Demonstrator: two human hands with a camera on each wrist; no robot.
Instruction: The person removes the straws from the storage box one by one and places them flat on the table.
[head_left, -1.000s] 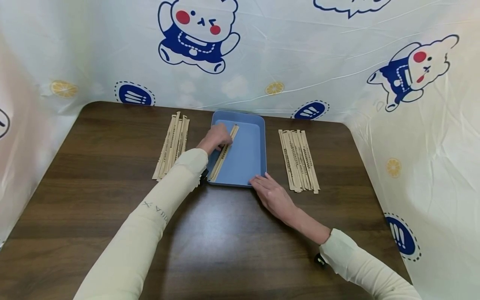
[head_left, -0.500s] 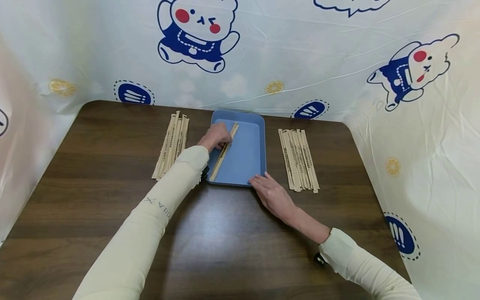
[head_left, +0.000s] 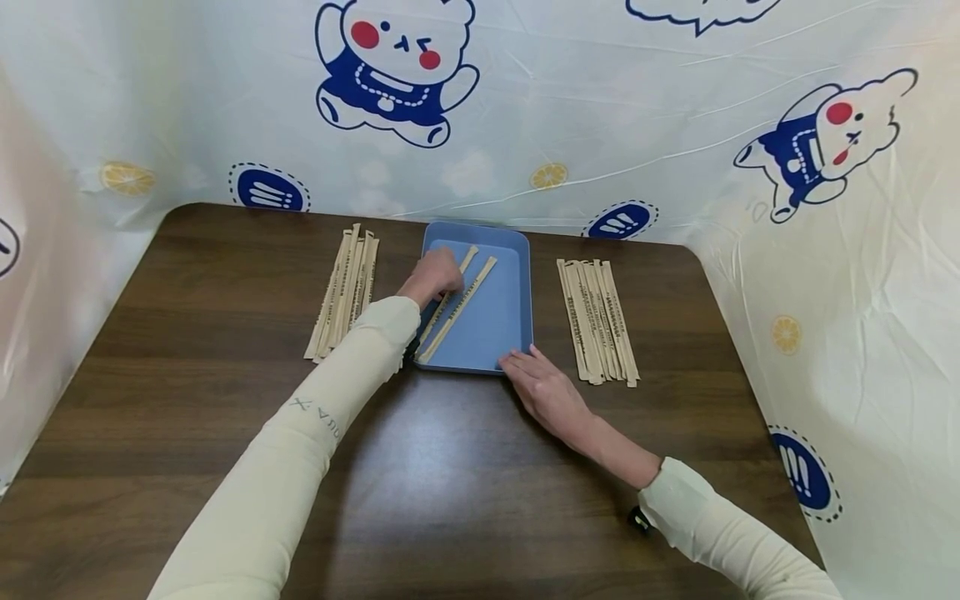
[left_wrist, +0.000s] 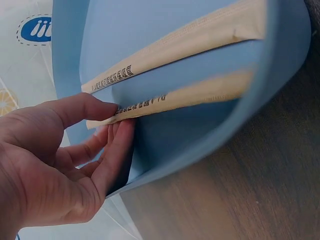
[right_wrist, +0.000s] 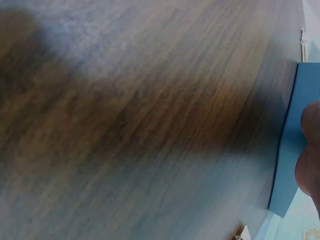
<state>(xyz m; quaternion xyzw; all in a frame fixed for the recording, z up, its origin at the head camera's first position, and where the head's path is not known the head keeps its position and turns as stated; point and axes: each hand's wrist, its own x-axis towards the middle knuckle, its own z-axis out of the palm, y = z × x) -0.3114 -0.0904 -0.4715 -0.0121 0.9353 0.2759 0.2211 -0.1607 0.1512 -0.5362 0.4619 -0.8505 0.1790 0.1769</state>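
Observation:
In the head view my left hand (head_left: 437, 273) is inside the blue tray (head_left: 517, 283). It pinches a thin, tan paper-wrapped stick (left_wrist: 200, 95) between thumb and fingers, close to one end, as the left wrist view shows. Beside it, a second paper-wrapped stick (head_left: 467, 302) lies in the tray, slanted and apart from the first. Dark printing runs along both wrappers. My right hand (head_left: 546, 390) rests against the tray's near right corner with its fingers extended; in the right wrist view only a part of it shows against the tray wall (right_wrist: 295, 120).
Left of the tray, a bundle of similar wrapped sticks (head_left: 345, 292) lies on the dark wooden table (head_left: 442, 483). Another bundle of wrapped sticks (head_left: 597, 321) lies to the right. A printed light curtain (head_left: 525, 108) hangs behind and beside the table.
The two paper-wrapped sticks lay close together in the tray; now a gap separates them, with one farther right. My left hand stays at nearly the same spot, and the right hand has not moved.

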